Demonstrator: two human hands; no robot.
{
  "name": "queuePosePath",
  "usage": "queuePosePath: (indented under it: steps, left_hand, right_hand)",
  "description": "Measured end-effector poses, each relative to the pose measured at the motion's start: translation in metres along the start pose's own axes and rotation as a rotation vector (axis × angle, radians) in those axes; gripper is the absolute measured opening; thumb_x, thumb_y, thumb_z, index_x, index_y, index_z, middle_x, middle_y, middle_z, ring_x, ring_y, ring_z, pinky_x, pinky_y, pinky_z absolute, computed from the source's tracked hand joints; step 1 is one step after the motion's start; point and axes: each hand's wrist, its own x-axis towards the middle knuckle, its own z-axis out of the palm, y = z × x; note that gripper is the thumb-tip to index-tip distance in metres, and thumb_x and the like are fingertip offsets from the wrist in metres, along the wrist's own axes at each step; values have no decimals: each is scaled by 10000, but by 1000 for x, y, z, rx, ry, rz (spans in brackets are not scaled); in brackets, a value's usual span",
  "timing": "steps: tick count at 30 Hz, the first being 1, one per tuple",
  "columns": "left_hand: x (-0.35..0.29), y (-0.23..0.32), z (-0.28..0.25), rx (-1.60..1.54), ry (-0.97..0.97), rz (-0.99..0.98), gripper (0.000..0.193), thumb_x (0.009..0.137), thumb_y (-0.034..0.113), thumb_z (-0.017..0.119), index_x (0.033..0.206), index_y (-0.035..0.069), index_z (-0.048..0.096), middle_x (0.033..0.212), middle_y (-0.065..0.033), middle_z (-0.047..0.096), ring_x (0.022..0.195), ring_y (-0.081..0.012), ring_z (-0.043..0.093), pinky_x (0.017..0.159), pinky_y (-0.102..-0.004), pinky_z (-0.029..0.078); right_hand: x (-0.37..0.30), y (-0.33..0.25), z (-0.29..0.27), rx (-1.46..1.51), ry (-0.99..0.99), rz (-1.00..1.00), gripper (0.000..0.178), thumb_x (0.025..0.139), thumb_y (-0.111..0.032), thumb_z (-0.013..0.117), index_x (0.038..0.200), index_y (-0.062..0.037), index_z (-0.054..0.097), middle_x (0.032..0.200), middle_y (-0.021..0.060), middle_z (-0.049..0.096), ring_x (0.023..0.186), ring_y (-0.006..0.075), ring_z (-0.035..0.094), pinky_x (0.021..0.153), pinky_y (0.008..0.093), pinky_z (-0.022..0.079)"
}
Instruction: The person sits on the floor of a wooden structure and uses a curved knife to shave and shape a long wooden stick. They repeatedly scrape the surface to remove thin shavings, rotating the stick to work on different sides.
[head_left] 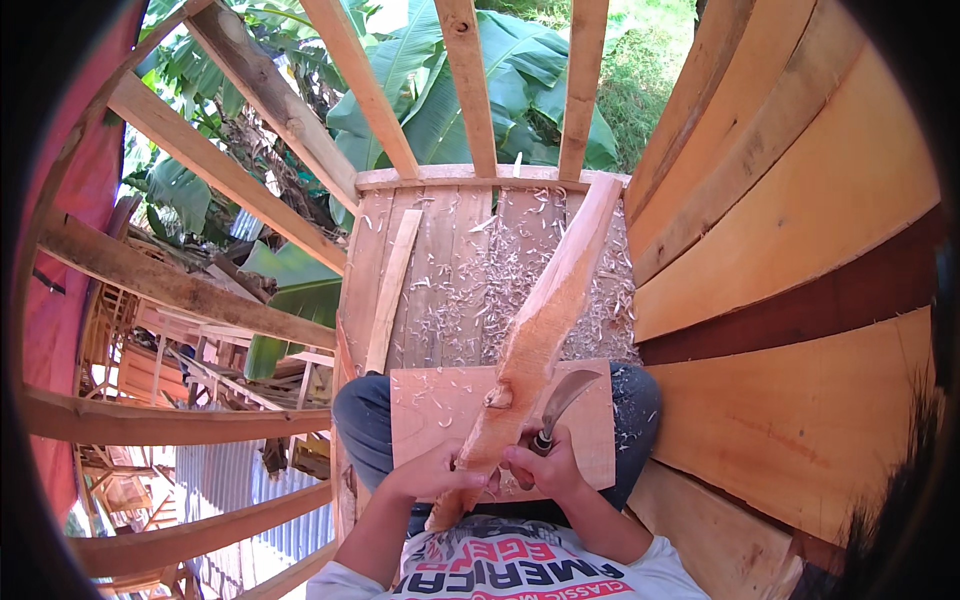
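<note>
A long, roughly shaped piece of wood (540,330) slants from my waist up to the far rail. Its far part is pale and smooth; the near part is rougher and more orange, with a knot partway along. My left hand (438,471) is closed around its near end. In my right hand (552,468) is a curved knife (568,400), gripped by its dark handle, the hooked blade pointing up and away beside the wood. The right thumb lies against the wood's right side. Beneath the wood, a flat board (430,405) rests across my lap.
Curled shavings lie over the plank floor (430,300) ahead, where a loose wooden strip (394,290) lies at the left. Wooden slats (468,90) fence the front and left. A wall of wide boards (790,260) stands close on my right. Banana leaves (420,110) grow outside.
</note>
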Motion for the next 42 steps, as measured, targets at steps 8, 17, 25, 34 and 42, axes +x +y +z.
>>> queuePosePath:
  steps: [8,17,25,34,42]
  left_hand:
    - [-27,10,10,104,202,-56,196,872,213,615,901,48,513,783,7,496,703,-106,491,623,-260,427]
    - [-104,0,13,491,435,-173,219,844,214,659,858,32,538,648,-50,536,615,-122,482,578,-289,389]
    - [-126,-69,43,434,519,-421,300,847,269,649,993,25,551,741,-153,611,702,-226,607,657,-338,454]
    - [-122,-99,46,415,528,-417,282,852,182,613,1011,-14,487,837,-249,577,831,-404,581,741,-409,443]
    - [-123,-112,35,330,451,-388,313,823,129,603,1065,-27,481,855,-265,562,848,-440,553,738,-409,434]
  right_hand:
    - [0,-11,18,-25,113,-17,218,898,-65,535,1083,-88,423,526,11,393,365,89,370,336,240,291]
    - [4,-27,-9,-124,220,26,247,932,-160,520,721,-78,421,489,-11,401,352,69,374,320,223,281]
    - [-8,-22,-27,-775,166,-25,534,900,-495,532,621,-48,451,497,-19,389,441,48,351,407,225,246]
    - [-13,-21,-22,-1174,80,57,493,831,-438,634,648,3,514,540,172,461,469,304,483,459,343,375]
    - [-21,-15,-5,-1475,79,220,490,788,-482,647,686,-6,594,602,197,554,572,375,576,513,411,445]
